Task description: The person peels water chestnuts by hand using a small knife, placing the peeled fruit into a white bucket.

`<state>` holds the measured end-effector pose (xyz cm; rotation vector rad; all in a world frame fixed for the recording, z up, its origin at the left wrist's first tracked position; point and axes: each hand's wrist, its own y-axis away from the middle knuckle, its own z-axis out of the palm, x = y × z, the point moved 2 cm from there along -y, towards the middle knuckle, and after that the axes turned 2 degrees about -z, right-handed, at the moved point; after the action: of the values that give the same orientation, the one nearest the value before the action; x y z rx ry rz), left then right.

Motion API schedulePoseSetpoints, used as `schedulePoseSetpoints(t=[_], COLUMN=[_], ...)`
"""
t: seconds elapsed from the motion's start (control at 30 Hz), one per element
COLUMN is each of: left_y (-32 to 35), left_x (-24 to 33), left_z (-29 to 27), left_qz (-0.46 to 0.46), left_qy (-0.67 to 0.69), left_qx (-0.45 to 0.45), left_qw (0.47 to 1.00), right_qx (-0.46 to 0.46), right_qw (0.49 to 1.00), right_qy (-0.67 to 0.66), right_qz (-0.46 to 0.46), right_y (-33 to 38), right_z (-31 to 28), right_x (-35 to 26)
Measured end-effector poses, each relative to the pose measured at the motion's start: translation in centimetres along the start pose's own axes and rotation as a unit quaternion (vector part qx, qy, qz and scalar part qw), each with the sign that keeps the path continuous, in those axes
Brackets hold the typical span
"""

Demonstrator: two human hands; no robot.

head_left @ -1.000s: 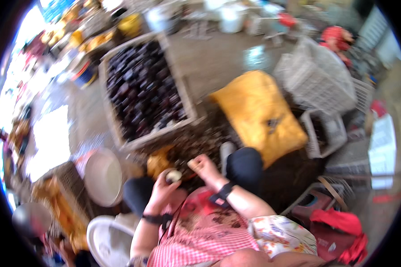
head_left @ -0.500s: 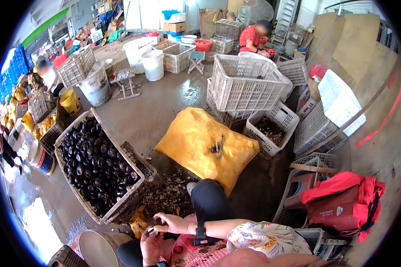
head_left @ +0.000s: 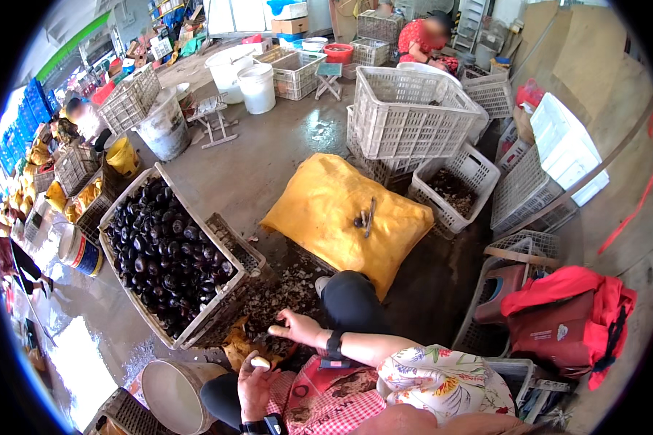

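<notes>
My left hand point(head_left: 252, 388) is over my lap, its fingers curled around a pale oval piece point(head_left: 260, 362) that looks like a peeled water chestnut. My right hand point(head_left: 299, 328) is further forward, above the peelings-strewn floor, thumb and fingers apart; I make out nothing in it. Beyond and to the left, a big crate point(head_left: 212, 317) is heaped with dark, shiny, round water chestnuts point(head_left: 168, 254). Dark and pale peelings point(head_left: 279, 293) are scattered beside it. A crumpled yellow bag point(head_left: 233, 346) lies just past my hands.
A full yellow sack point(head_left: 341, 210) stands ahead, a slim metal tool point(head_left: 370, 217) and small dark pieces on top. A white bucket point(head_left: 174, 395) is at my left. Stacked crates point(head_left: 413, 130) rise beyond the sack. A red bag point(head_left: 551, 326) is at right. Co-workers sit further off.
My hands, together before, are now apart: the right has moved forward, and the left keeps the pale piece, now plainly seen. The view has shifted slightly.
</notes>
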<state>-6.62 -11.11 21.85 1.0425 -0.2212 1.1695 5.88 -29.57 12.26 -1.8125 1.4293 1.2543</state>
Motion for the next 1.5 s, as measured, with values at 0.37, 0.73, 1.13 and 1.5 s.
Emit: schedulePoseSetpoints(t=[0.37,0.73,1.13,1.5], left_y=[0.1,-0.8,0.0,-0.3], left_x=[0.1,0.1,-0.2,-0.2], left_z=[-0.8,-2.6,-2.2,-2.2], left_qz=[-0.007,0.016,-0.001,-0.01], left_qy=[-0.022,0.017,0.054,0.047], left_qx=[0.013,0.001,0.017,0.003], left_qw=[1.0,1.0,0.998,0.999], right_qx=[-0.044,-0.093,-0.067,-0.079], right_qw=[0.999,0.989,0.981,0.972], right_qy=[-0.031,-0.109,-0.078,-0.024], right_qz=[-0.001,-0.028,-0.162,-0.221], right_y=[0.7,1.0,4.0,5.3], right_z=[-1.1,-0.7,-1.0,-1.6], right_x=[-2.7,-3.7,-7.4,-9.1])
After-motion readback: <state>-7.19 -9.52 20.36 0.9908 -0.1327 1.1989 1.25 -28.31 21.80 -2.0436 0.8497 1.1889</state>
